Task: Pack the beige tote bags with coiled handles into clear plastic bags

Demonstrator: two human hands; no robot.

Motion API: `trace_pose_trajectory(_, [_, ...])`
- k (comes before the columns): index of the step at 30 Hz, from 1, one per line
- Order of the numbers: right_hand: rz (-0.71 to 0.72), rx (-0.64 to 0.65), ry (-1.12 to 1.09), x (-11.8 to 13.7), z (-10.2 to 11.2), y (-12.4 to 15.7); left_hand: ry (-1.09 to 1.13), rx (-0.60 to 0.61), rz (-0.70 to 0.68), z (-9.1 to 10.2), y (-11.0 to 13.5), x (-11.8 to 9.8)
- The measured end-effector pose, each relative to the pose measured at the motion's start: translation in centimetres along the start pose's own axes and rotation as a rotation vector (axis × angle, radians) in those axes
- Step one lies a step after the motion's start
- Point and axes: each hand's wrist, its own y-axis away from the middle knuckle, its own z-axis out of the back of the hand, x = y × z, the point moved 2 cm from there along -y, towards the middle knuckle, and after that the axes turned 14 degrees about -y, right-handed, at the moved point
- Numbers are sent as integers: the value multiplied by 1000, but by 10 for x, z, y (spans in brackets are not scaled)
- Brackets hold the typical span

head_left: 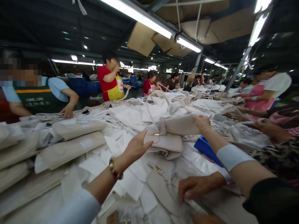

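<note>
My left hand (136, 146), with a beaded bracelet at the wrist, reaches over white paper sheets with its fingers stretched out and thumb apart. Its fingertips are beside a folded beige handbag (168, 144) with a small gold clasp. My right hand (202, 124) is closed on the right end of another beige handbag (178, 125), held just above the folded one. A thin pale strap loops up behind the bags. Nearer to me lies a beige bag piece (161, 189) with a gold buckle.
A co-worker's hand (198, 186) works close below my right forearm. Stacked beige bags (70, 149) fill the left side. A blue object (207, 151) lies right of the handbags. Several co-workers stand around the table, one in a green apron (38, 96).
</note>
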Motion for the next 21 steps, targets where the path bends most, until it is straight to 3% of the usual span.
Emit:
trace_pose_trajectory(2, [-69,51,125,-39,-14,20,-61,48,44,-50,57,32])
trace_pose_trajectory(4, [-109,121,197,-69,-33,40,-109,56,79,-88,113,62])
trace_pose_trajectory(6, [-142,179,245,-91,-52,53,-116,30,46,-111,155,81])
trace_pose_trajectory(8, [-187,211,273,-107,-68,58,-87,-74,9,-119,172,85])
trace_pose_trajectory(9, [-211,216,280,-113,-74,57,-30,-114,31,-120,170,84])
trace_pose_trajectory(11, [-256,214,276,-125,-80,52,195,-130,200,-118,150,78])
trace_pose_trajectory(13, [-292,210,248,-138,-82,45,526,-64,480,-122,114,73])
trace_pose_trajectory(14, [-307,209,228,-144,-82,41,579,-45,556,-125,94,71])
trace_pose_trajectory(18, [-357,200,137,-173,-79,27,723,17,798,-153,24,72])
trace_pose_trajectory(21, [-373,180,60,-193,-74,22,899,97,903,-177,-8,69])
